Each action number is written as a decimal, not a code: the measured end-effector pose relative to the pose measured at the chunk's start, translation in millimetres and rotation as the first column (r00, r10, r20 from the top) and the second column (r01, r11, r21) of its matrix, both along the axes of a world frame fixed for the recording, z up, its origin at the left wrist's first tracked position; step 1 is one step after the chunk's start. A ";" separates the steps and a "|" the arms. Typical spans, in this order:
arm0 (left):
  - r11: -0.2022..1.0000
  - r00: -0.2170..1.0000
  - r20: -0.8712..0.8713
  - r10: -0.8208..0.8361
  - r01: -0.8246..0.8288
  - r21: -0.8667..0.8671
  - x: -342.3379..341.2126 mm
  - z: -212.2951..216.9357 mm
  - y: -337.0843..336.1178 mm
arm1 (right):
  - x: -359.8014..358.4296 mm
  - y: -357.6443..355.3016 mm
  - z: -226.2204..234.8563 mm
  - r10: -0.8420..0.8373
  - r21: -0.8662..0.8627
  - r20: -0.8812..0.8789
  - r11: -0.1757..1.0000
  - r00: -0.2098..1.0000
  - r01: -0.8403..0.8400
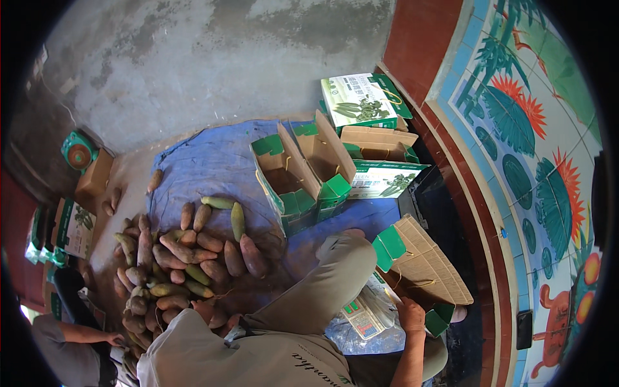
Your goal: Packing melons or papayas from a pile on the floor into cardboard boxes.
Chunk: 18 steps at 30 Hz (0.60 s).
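Observation:
My left hand [204, 311] is low at the near edge of a heap of soil-covered radishes [173, 261], some green and some reddish brown. It touches or lies just above the heap; my shirt partly covers it, and its grip is unclear. My right hand [411, 315] is closed at the near side of an open cardboard carton [429, 267] with green flaps, by my right knee. What its fingers hold is hidden. Beside that hand, a scale [364, 321] with a green-lit display stands partly under clear plastic bags [382, 304].
Two open cartons [290, 171] stand on the blue tarp [193, 161]. Closed and open cartons [361, 100] are stacked behind them by the tiled wall. At lower left, another person's hand [116, 339] is near the heap. A green fan-like device [80, 153] sits far left.

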<state>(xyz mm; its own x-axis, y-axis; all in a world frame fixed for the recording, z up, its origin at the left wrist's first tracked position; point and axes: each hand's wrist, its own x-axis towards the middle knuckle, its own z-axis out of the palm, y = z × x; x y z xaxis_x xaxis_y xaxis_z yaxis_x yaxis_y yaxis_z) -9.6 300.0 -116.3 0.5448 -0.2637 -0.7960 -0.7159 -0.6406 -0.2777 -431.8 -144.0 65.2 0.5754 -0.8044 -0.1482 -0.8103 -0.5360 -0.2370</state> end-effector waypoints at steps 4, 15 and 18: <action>0.995 0.992 0.084 -0.096 0.093 0.044 6.2 -12.9 45.8 | 0.4 -0.2 -1.9 0.004 -0.032 -0.034 0.999 0.999 -0.005; 0.980 0.951 0.284 -0.124 0.073 0.184 30.9 27.8 75.6 | 5.4 0.0 5.8 -0.023 0.029 -0.040 0.999 0.999 0.024; 0.995 0.951 0.310 -0.006 -0.025 0.095 46.5 33.4 82.0 | 4.3 1.6 6.8 -0.037 0.017 -0.020 0.999 0.999 0.037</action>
<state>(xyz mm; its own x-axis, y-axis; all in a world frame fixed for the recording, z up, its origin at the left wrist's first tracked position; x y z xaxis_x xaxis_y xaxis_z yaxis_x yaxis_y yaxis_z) 36.9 382.0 -82.9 0.7707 -0.1875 -0.6089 -0.5787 -0.6059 -0.5459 -427.5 -142.4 72.0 0.5422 -0.8222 -0.1733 -0.8340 -0.5015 -0.2301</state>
